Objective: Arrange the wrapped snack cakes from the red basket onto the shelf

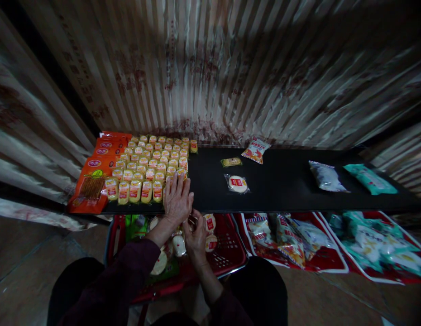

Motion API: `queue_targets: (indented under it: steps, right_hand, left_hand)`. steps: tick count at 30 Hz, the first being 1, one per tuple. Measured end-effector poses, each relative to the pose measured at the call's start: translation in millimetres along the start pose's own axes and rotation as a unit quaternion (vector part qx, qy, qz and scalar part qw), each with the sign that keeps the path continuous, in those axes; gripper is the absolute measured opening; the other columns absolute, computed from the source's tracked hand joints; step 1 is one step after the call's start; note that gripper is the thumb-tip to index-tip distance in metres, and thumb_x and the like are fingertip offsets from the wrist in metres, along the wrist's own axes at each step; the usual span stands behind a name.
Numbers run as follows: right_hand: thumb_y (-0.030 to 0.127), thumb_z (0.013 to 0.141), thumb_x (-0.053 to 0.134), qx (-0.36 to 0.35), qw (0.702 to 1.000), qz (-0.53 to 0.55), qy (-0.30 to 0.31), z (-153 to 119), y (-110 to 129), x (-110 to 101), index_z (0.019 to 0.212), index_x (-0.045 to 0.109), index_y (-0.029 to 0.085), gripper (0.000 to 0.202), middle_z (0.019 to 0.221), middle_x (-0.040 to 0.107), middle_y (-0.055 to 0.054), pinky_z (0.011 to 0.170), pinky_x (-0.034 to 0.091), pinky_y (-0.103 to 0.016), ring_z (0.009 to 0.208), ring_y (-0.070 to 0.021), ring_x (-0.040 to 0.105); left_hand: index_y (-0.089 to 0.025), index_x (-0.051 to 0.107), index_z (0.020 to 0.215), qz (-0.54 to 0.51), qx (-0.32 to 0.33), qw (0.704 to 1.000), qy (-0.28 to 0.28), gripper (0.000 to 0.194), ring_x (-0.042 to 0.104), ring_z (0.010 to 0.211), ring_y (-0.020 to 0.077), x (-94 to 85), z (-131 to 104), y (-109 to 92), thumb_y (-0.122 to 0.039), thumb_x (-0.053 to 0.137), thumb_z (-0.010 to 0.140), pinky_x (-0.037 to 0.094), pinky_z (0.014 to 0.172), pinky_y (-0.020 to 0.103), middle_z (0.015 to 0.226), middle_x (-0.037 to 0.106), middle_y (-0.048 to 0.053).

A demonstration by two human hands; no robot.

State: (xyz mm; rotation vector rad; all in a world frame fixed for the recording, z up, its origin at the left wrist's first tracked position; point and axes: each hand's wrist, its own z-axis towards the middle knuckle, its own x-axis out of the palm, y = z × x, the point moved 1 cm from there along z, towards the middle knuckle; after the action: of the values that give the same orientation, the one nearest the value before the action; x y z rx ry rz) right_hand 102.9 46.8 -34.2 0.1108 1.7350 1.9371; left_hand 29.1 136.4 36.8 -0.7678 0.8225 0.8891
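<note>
Rows of small yellow wrapped cakes [146, 191] with red-and-white labels fill the left part of a black shelf [210, 190]. My left hand [178, 197] lies flat at the front right corner of these rows, fingers stretched and touching the packets there. Just below the shelf's front edge is my right hand [196, 237], its fingers bent together; whatever they may hold is hidden. Under both hands stands a red basket [227, 251] with round white wrapped cakes [210, 243] and green packets inside.
Orange snack bags [91, 176] overlap at the shelf's left end. Farther right lie a single yellow packet [231, 161], a round wrapped cake [237, 184], a chip-style bag [255, 150], a pale bag [327, 176] and a teal bag [370, 179]. More red baskets [342, 265] hold bags below.
</note>
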Motion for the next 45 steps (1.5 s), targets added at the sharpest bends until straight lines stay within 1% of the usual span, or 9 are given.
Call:
queue_targets:
  steps: [4, 9, 12, 16, 22, 29, 36, 41, 45]
  right_hand:
    - [0.038, 0.084, 0.054, 0.032, 0.997, 0.064, 0.012, -1.9, 0.4, 4.6, 0.126, 0.044, 0.016, 0.049, 0.114, 0.058, -0.014, 0.085, 0.053, -0.039, 0.098, -0.0217, 0.061]
    - [0.04, 0.085, 0.053, 0.021, 0.999, 0.049, 0.005, 8.4, 11.3, -1.3, 0.127, 0.046, 0.015, 0.049, 0.111, 0.059, -0.014, 0.089, 0.051, -0.04, 0.101, -0.0215, 0.06]
    - [0.042, 0.088, 0.049, -0.004, 1.0, 0.011, -0.004, 16.1, 18.0, -3.4, 0.127, 0.046, 0.016, 0.047, 0.113, 0.058, -0.014, 0.091, 0.048, -0.042, 0.103, -0.0215, 0.057]
    - [0.043, 0.089, 0.047, -0.027, 0.999, -0.024, -0.018, 23.3, 24.1, -1.6, 0.126, 0.048, 0.016, 0.045, 0.111, 0.059, -0.013, 0.092, 0.047, -0.043, 0.101, -0.0218, 0.056]
    - [0.044, 0.088, 0.047, -0.041, 0.999, -0.021, -0.017, 34.1, 28.3, 1.9, 0.123, 0.052, 0.016, 0.044, 0.112, 0.058, -0.014, 0.092, 0.047, -0.042, 0.101, -0.0225, 0.056]
    - [0.038, 0.09, 0.043, -0.074, 0.996, -0.047, 0.002, 49.0, 31.7, 5.8, 0.117, 0.056, 0.016, 0.037, 0.111, 0.06, -0.013, 0.094, 0.045, -0.042, 0.103, -0.0222, 0.055]
    - [0.035, 0.09, 0.045, -0.09, 0.995, -0.043, 0.01, 56.7, 36.7, 9.4, 0.12, 0.053, 0.015, 0.037, 0.105, 0.062, -0.011, 0.092, 0.046, -0.04, 0.098, -0.0206, 0.058]
    - [0.036, 0.09, 0.044, -0.098, 0.995, -0.027, -0.014, 60.1, 32.9, 12.0, 0.118, 0.055, 0.016, 0.036, 0.105, 0.06, -0.012, 0.091, 0.048, -0.04, 0.097, -0.0204, 0.058]
    - [0.038, 0.091, 0.04, -0.116, 0.991, -0.067, -0.025, 63.6, 25.2, 16.3, 0.125, 0.051, 0.012, 0.045, 0.123, 0.055, -0.017, 0.102, 0.041, -0.045, 0.118, -0.0237, 0.049]
  left_hand:
    - [-0.016, 0.046, 0.135, -0.003, 0.003, 1.0, -0.009, 0.049, 0.011, 0.144, 0.0255, -2.8, -1.3, 2.1, -0.032, 0.041, 0.089, 0.016, 0.117, 0.052, 0.149, 0.035, 0.009]
    - [-0.015, 0.043, 0.137, -0.005, -0.001, 0.999, -0.046, 0.049, 0.01, 0.144, 0.0244, -10.3, -8.3, 9.1, -0.029, 0.038, 0.09, 0.017, 0.116, 0.05, 0.15, 0.032, 0.011]
    - [-0.014, 0.041, 0.139, -0.012, -0.008, 0.998, -0.062, 0.05, 0.011, 0.144, 0.0251, -13.5, -20.3, 12.4, -0.026, 0.037, 0.09, 0.018, 0.116, 0.051, 0.151, 0.031, 0.011]
    - [-0.015, 0.035, 0.142, -0.012, 0.001, 0.999, -0.049, 0.053, 0.011, 0.144, 0.026, -15.0, -43.3, 11.6, -0.025, 0.038, 0.09, 0.019, 0.115, 0.052, 0.151, 0.031, 0.012]
    - [-0.014, 0.026, 0.145, -0.002, -0.004, 0.999, -0.038, 0.057, 0.011, 0.144, 0.0252, -10.3, -64.3, 8.7, -0.023, 0.037, 0.09, 0.022, 0.115, 0.051, 0.151, 0.03, 0.014]
    - [-0.014, 0.035, 0.142, 0.014, -0.001, 1.0, -0.019, 0.053, 0.01, 0.144, 0.0268, -7.6, -63.3, 12.4, -0.023, 0.039, 0.09, 0.021, 0.115, 0.051, 0.151, 0.029, 0.014]
    - [-0.013, 0.032, 0.143, 0.002, 0.012, 1.0, -0.016, 0.052, 0.007, 0.144, 0.0261, 1.3, -59.7, 16.7, -0.018, 0.036, 0.091, 0.025, 0.113, 0.051, 0.152, 0.028, 0.015]
    - [-0.01, 0.03, 0.143, -0.01, 0.023, 0.999, -0.027, 0.052, 0.005, 0.144, 0.0266, 7.3, -54.2, 18.0, -0.017, 0.036, 0.091, 0.027, 0.113, 0.05, 0.152, 0.028, 0.015]
    - [-0.013, 0.031, 0.144, 0.012, 0.033, 0.999, -0.036, 0.054, 0.008, 0.144, 0.0261, 9.5, -52.0, 19.3, -0.017, 0.038, 0.091, 0.023, 0.114, 0.051, 0.151, 0.03, 0.013]
